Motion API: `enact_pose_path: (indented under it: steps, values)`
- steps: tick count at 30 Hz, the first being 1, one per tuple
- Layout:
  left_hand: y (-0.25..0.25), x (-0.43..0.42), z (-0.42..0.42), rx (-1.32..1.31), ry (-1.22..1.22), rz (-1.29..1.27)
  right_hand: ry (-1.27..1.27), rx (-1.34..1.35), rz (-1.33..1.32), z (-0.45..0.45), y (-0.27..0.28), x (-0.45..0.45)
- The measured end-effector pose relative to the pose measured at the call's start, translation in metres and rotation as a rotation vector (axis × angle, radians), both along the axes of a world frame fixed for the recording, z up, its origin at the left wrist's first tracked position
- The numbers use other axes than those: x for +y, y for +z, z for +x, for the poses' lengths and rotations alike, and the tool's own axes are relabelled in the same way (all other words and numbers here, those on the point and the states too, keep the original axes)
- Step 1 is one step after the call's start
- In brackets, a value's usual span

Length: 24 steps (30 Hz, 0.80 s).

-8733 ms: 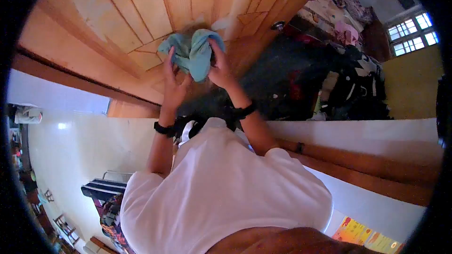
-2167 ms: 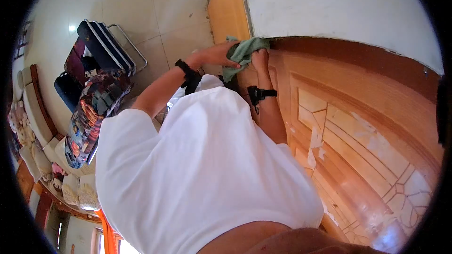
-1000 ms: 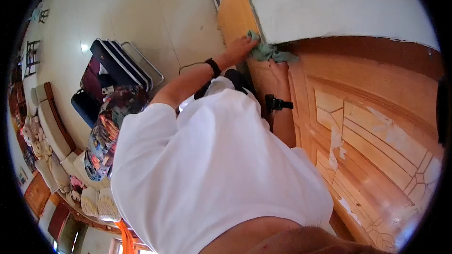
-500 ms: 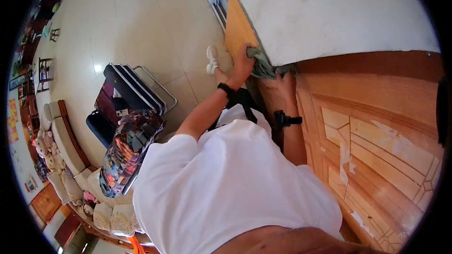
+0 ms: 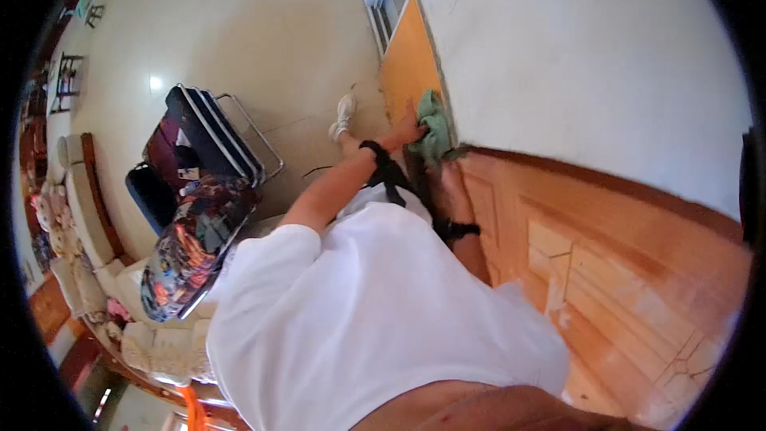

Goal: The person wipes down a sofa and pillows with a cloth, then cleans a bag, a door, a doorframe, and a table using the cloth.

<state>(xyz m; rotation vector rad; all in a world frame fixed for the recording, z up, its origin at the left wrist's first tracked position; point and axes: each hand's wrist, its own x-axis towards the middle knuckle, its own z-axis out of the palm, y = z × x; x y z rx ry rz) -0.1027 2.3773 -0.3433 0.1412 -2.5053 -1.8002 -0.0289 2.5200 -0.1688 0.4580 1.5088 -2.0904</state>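
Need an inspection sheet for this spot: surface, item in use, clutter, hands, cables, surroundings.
Surface: wooden door, pale marks on its panels; dark edge along the white wall.
Item in use: green cloth, bunched, by the orange-yellow board.
Clutter: folded metal-framed chair and patterned item on the left.
Left hand: holds the cloth; black band on wrist.
Right hand: at the cloth's lower end, grip unclear; black band on wrist.
Cables: thin dark line by the left forearm, possibly a cord; otherwise nothing seen.
Surroundings: pale floor, glossy; white shoe on a leg beyond the left forearm; sofa at far left.
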Motion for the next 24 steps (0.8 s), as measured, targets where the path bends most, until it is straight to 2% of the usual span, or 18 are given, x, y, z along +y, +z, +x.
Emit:
enact_pose_path:
  steps: [1, 2, 3, 4, 6, 7, 8, 11, 13, 15, 16, 17, 18, 19, 20, 21, 23, 24]
  values:
    - [0.031, -0.012, -0.009, 0.011, 0.019, 0.015, 0.136, 0.074, -0.016, -0.001, -0.022, 0.008]
    - [0.088, -0.036, -0.012, -0.29, -0.183, 0.246, 0.142, 0.061, 0.001, 0.005, -0.045, 0.017]
    - [0.104, -0.052, -0.019, -0.433, -0.29, 0.372, 0.15, 0.064, 0.007, 0.0, -0.043, 0.016]
    - [0.12, -0.067, -0.025, -0.588, -0.388, 0.476, 0.301, 0.043, 0.182, -0.004, -0.04, 0.011]
    - [0.112, -0.091, -0.053, -0.516, -0.588, 0.495, 0.525, 0.209, 0.504, -0.018, -0.02, -0.004]
    - [0.123, -0.103, -0.068, -0.49, -0.556, 0.346, 0.52, 0.196, 0.5, -0.029, 0.004, -0.022]
    - [0.139, -0.116, -0.087, -0.46, -0.525, 0.197, 0.498, 0.35, 0.68, -0.042, 0.032, -0.043]
    - [0.138, -0.151, -0.162, -0.35, -0.375, 0.131, 0.482, 0.407, 0.94, -0.081, 0.061, -0.082]
    - [0.137, -0.166, -0.185, -0.309, -0.356, 0.138, 0.292, 0.477, 0.786, -0.101, 0.059, -0.102]
    - [0.133, -0.164, -0.202, -0.181, -0.158, -0.113, 0.383, 0.341, 0.823, -0.129, 0.058, -0.111]
    - [0.126, -0.163, -0.201, -0.353, -0.167, 0.002, 0.443, 0.273, 0.79, -0.138, 0.052, -0.114]
    - [0.074, -0.147, -0.193, -0.233, -0.138, 0.043, 0.501, 0.201, 0.758, -0.141, 0.047, -0.12]
    - [0.02, -0.132, -0.185, -0.103, -0.11, 0.085, 0.358, 0.371, 0.703, -0.14, 0.033, -0.128]
    - [0.003, -0.121, -0.179, -0.325, -0.17, 0.217, 0.34, 0.367, 0.705, -0.146, 0.035, -0.134]
    - [0.001, -0.112, -0.168, -0.548, -0.226, 0.348, 0.411, 0.311, 0.754, -0.152, 0.04, -0.136]
    - [0.023, -0.117, -0.162, -0.542, -0.241, 0.344, 0.48, 0.258, 0.8, -0.159, 0.044, -0.14]
    - [0.089, -0.139, -0.164, -0.81, -0.276, 1.063, 0.409, 0.358, 0.768, -0.17, 0.049, -0.147]
    - [0.1, -0.142, -0.178, -0.82, -0.293, 1.094, 0.352, 0.457, 0.733, -0.176, 0.051, -0.151]
